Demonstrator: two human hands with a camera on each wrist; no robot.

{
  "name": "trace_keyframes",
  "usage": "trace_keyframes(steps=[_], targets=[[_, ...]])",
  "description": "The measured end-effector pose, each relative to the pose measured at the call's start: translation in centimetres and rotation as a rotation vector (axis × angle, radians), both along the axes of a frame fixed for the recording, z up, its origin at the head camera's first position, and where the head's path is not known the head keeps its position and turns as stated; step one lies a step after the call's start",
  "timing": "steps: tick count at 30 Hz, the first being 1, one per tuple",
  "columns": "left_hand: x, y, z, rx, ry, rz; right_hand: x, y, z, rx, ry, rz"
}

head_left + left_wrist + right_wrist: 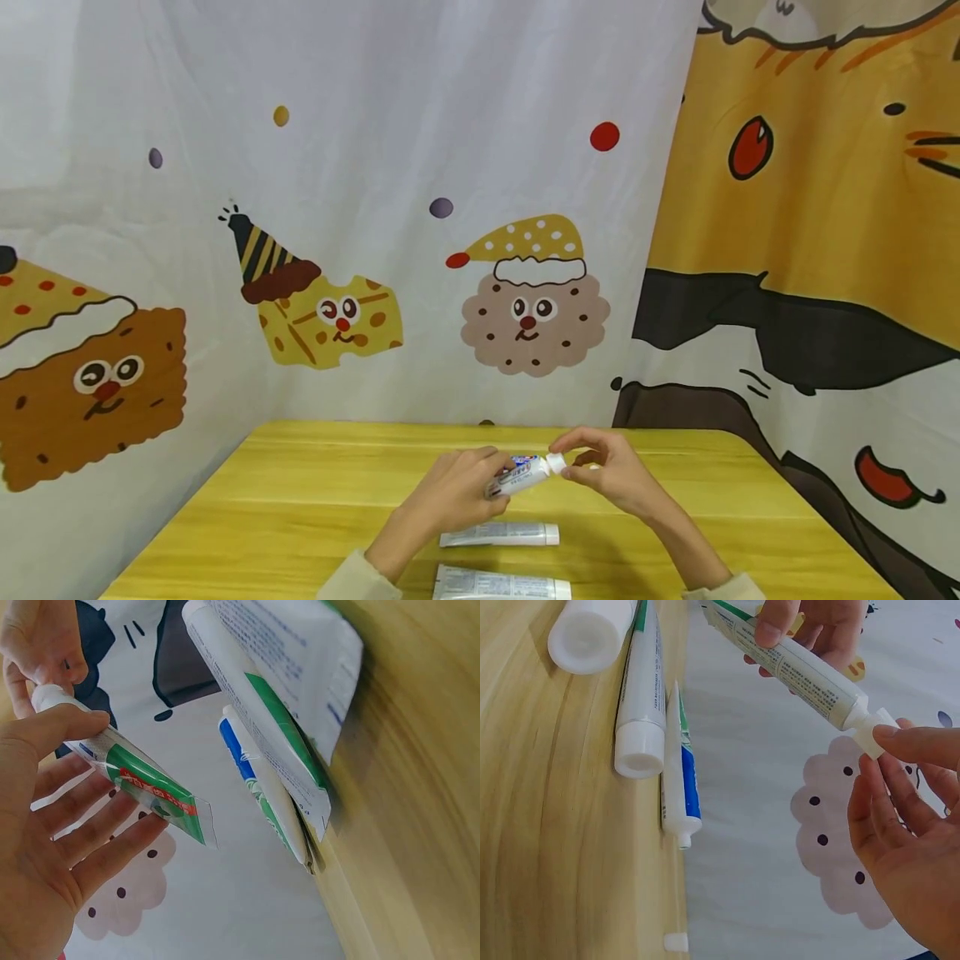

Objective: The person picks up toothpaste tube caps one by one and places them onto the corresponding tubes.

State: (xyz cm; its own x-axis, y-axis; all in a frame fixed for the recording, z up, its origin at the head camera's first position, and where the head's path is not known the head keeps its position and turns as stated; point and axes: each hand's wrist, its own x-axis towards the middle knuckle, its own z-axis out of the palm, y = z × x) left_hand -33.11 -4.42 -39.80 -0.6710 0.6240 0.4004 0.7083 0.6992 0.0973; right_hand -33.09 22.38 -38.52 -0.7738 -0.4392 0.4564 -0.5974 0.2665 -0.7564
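My left hand (pixel 457 492) grips a white toothpaste tube (pixel 802 679) with a green and red label, raised above the table. The thumb lies on top and the fingers run underneath. At the tube's mouth, the thumb and fingers of my right hand (pixel 615 473) pinch its white cap (pixel 876 735). The cap sits against the tube's neck; whether it is still threaded on, I cannot tell. Beyond the held tube lies another toothpaste tube (pixel 681 780), blue and green, with its bare nozzle exposed. Two capped tubes lie nearer: a middle tube (pixel 510 534) and a front tube (pixel 498 585).
A small loose white cap (pixel 676 943) lies on the wooden table (pixel 300 500) near its far side, past the uncapped tube. Behind the table's far edge hangs a white curtain (pixel 375 125) printed with cartoon food.
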Motion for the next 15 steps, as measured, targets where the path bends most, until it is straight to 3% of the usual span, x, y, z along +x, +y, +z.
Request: trace_keyframes(steps=[15], targets=[[0.41, 0.0, 0.28, -0.011, 0.021, 0.003, 0.25, -0.22, 0.26, 0.088, 0.049, -0.055]])
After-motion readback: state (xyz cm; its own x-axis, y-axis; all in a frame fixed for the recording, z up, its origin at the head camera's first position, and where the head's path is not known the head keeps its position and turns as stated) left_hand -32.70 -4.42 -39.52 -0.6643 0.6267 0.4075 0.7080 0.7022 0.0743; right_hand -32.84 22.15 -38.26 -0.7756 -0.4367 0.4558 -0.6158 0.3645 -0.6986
